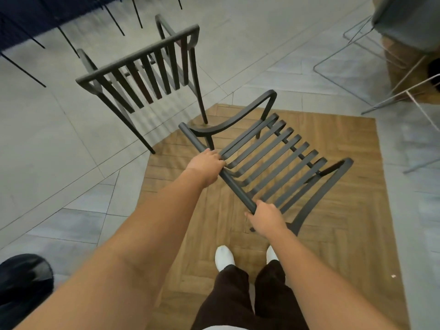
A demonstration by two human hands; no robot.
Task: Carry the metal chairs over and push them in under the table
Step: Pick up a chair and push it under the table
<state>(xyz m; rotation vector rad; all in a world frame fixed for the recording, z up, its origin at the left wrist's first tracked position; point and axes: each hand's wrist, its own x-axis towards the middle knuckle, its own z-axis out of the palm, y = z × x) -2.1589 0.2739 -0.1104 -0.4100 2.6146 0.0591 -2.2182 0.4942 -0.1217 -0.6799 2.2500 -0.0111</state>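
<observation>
A dark metal slatted armchair (273, 153) is right in front of me, over a wooden floor patch. My left hand (207, 163) grips the top rail of its backrest near the left end. My right hand (265, 216) grips the same rail at its right end. A second, matching metal chair (142, 70) stands beyond it to the left on the grey tiles, its slatted back turned to me. No table top shows plainly in view.
Thin black legs (114, 17) of dark blue furniture line the top left. A light wire-frame stool (371, 51) stands at the upper right. A black round object (23, 279) sits at the lower left. My white shoes (223, 257) stand on the wooden patch (357, 210).
</observation>
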